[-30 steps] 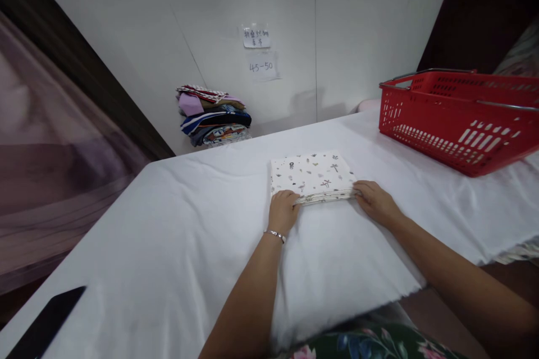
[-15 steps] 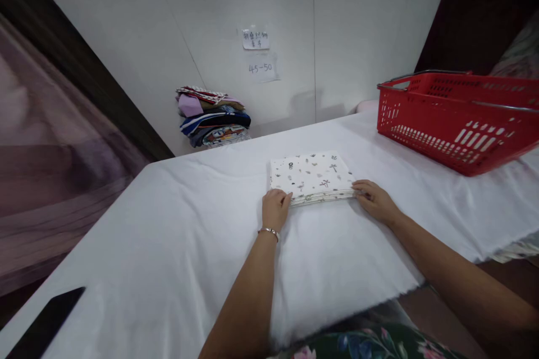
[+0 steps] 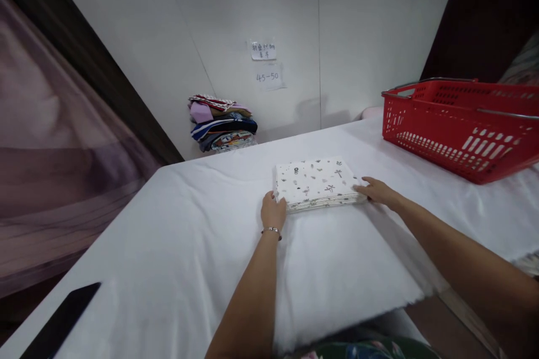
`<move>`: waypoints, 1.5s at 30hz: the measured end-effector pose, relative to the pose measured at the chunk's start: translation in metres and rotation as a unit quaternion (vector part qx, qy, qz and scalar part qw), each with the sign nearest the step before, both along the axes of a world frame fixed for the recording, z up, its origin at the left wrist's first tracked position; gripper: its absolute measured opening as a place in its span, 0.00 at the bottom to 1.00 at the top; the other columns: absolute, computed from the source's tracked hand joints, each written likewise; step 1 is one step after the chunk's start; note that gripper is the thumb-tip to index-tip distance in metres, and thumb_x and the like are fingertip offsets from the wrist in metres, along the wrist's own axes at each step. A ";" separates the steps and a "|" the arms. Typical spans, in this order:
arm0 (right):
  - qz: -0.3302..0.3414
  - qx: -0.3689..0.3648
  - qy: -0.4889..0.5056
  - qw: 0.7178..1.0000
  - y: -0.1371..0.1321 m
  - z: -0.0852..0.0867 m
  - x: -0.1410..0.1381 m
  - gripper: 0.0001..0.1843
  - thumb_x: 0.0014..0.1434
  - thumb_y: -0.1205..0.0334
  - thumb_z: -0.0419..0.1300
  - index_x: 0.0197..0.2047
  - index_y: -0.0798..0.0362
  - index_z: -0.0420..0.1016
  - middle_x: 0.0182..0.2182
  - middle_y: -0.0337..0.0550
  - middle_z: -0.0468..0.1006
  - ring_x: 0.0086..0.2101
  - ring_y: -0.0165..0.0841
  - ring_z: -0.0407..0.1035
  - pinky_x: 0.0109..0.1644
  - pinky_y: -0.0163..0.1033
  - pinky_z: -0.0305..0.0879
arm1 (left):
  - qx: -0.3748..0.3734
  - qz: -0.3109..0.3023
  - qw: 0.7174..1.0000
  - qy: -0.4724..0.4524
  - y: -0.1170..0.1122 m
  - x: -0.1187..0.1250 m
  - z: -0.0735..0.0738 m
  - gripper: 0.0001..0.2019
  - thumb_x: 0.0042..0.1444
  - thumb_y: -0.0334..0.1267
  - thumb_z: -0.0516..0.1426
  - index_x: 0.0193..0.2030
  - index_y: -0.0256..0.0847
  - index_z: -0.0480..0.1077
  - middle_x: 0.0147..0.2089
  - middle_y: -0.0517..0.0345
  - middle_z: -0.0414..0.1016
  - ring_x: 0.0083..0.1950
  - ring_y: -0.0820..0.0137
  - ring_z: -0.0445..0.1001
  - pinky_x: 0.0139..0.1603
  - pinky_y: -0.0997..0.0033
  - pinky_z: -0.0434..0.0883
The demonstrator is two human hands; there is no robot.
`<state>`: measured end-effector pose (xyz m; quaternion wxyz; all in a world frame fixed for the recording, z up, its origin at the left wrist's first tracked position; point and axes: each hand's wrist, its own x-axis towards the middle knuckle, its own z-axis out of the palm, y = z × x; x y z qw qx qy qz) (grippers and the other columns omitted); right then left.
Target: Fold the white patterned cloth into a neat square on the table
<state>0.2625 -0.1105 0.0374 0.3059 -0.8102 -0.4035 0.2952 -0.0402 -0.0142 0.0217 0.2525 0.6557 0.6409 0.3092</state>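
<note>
A folded white cloth (image 3: 314, 180) printed with small palm trees and other little figures lies on the white-covered table (image 3: 227, 269). Its layered edge faces me. My left hand (image 3: 273, 211), with a bracelet at the wrist, grips the near left corner, thumb on the cloth and fingers along its side. On the right end, my right hand (image 3: 376, 190) pinches the near corner, its thumb on top and the other fingers partly hidden by the edge.
A red plastic basket (image 3: 446, 134) with metal handles stands at the table's right. Beyond the far edge is a stack of folded fabrics (image 3: 223, 123) by the wall. A dark flat object (image 3: 63, 320) lies at the front left. Paper notes (image 3: 269, 76) hang on the wall.
My left hand has shifted from the front edge to the left side of the cloth's corner. My right hand keeps to the right corner. The view has tilted slightly.
</note>
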 end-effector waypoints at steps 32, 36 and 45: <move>0.269 0.009 -0.335 0.903 0.126 0.001 0.011 0.31 0.53 0.49 0.54 0.58 0.53 0.61 0.53 0.51 0.69 0.52 0.47 0.62 0.54 0.49 0.57 | -0.148 -0.055 0.980 0.121 -0.006 -0.010 0.020 0.23 0.49 0.43 0.51 0.52 0.39 0.60 0.48 0.46 0.72 0.48 0.58 0.70 0.44 0.65 0.65; 0.274 -0.046 -0.310 0.909 0.144 0.002 0.018 0.36 0.47 0.41 0.57 0.56 0.52 0.64 0.52 0.50 0.70 0.51 0.48 0.63 0.53 0.48 0.58 | -0.142 -0.050 0.983 0.101 -0.006 -0.010 0.018 0.21 0.48 0.43 0.53 0.50 0.39 0.61 0.44 0.46 0.73 0.46 0.57 0.71 0.42 0.65 0.65; 0.270 -0.005 -0.327 0.906 0.149 0.012 0.007 0.32 0.45 0.49 0.62 0.52 0.57 0.69 0.50 0.58 0.69 0.50 0.52 0.62 0.50 0.52 0.58 | -0.139 -0.073 0.987 0.015 0.006 -0.025 0.007 0.19 0.46 0.50 0.57 0.42 0.40 0.65 0.40 0.54 0.74 0.40 0.65 0.72 0.37 0.72 0.66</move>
